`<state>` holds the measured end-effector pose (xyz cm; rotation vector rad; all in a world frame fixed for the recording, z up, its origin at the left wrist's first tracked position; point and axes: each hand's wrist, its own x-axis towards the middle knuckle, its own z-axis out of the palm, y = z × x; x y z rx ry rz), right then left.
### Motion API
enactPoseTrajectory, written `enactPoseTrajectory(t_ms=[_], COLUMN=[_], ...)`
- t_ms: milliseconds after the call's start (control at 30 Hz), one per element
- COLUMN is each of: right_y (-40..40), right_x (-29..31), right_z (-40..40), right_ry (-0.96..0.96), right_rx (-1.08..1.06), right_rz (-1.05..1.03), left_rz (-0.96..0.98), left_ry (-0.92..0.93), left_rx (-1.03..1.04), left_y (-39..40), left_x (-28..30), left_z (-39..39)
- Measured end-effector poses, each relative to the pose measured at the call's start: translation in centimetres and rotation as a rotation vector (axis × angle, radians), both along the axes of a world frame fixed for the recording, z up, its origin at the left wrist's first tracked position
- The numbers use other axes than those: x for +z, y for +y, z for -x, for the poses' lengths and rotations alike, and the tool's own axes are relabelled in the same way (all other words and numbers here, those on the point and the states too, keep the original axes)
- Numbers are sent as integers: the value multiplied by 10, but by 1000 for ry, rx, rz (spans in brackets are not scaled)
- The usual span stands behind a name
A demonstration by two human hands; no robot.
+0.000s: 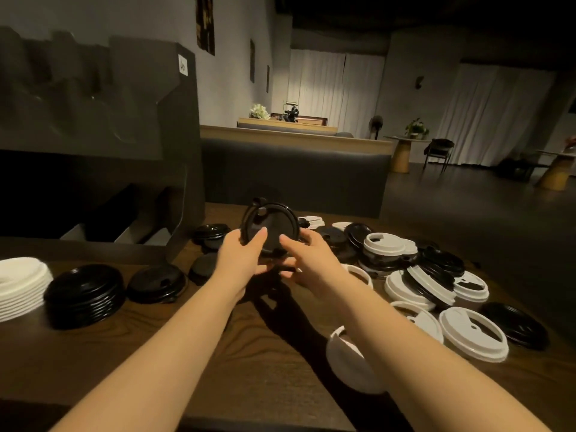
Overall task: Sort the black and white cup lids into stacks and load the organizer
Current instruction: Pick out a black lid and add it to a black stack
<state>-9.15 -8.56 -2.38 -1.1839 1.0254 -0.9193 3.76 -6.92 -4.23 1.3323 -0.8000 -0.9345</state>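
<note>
A black cup lid (270, 224) is held up on edge above the middle of the wooden table (156, 353), its inner side facing me. My left hand (241, 254) grips its left rim with the thumb across the face. My right hand (304, 254) holds the right rim from the other side. At the left stand a stack of white lids (20, 286), a stack of black lids (84, 294) and a smaller black stack (157, 282). The dark organizer (103, 135) rises at the back left. A mixed heap of loose black and white lids (414, 275) lies on the right.
A few black lids (210, 233) lie by the organizer's foot. One white lid (349, 363) lies under my right forearm near the front. Behind the table runs a dark padded bench back (293, 176); the table's far edge is just past the lids.
</note>
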Motion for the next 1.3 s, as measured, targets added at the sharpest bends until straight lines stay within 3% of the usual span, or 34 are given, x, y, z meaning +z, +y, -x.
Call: enactPoseTrajectory(t_ms=[167,333,433,500,767,933,1067,1300], right_y=[14,12,13,17,5,-4,-7,5], right_x=[1,0,-7,-16,-29,-32,-27,-23], right_z=[-57,-90,-95,-99,-104,-103,-112,-139], right_ry=[-140,-264,-364,-340,-195,-126,105,301], right_rx=[-62,-148,-147,-120,-204,-149,-4,234], right_rz=[-109,-199,-298,-359,-233,-17,213,329], left_rz=[-134,-223,-479,-505,-84,-75,-50,-31], left_ry=[-248,-794,-1246,-1349,-924,-607,-451,-109], left_rx=[66,118,-30,-52,77,93,137,149], left_y=[34,56,55,54,64,61,56,57], left_x=[-3,-16,-39,-49,-49,-53,-48,-50], left_z=[-51,-100,-110,-108,-113,-124,-126,-133])
